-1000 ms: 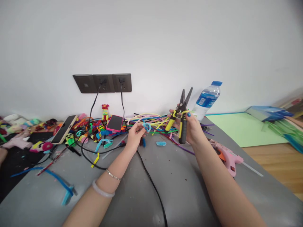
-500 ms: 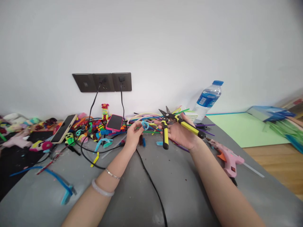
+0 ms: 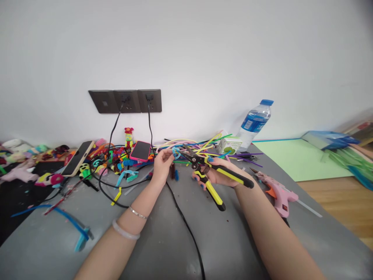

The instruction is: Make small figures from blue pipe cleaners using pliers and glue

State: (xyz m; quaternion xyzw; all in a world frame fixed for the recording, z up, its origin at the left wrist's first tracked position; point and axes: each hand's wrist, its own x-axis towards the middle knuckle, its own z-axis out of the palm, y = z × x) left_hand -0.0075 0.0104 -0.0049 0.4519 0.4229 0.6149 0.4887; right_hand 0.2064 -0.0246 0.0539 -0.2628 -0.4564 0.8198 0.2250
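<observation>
My left hand [image 3: 162, 165] pinches a small looped piece of light blue pipe cleaner [image 3: 176, 153] between thumb and fingertips. From the right, my right hand [image 3: 214, 171] grips yellow-and-black pliers [image 3: 201, 161], its fingers around the handles. The pliers' handles are spread and their jaws point left at the blue loop. The jaw tips are at the loop; whether they touch it I cannot tell. Behind both hands lies a bundle of colourful pipe cleaners [image 3: 192, 143] along the wall.
A pink glue gun [image 3: 282, 196] lies right of my right forearm. Behind it a water bottle [image 3: 253, 122] leans by a small box [image 3: 230, 144]. Two phones, a pink-cased one [image 3: 141, 151] and another [image 3: 78, 158], lie left among craft pieces. A black cable [image 3: 185, 223] crosses the grey table.
My right hand has turned the pliers, so their jaws now point left instead of up, and has brought them to the blue loop. The left hand has barely moved.
</observation>
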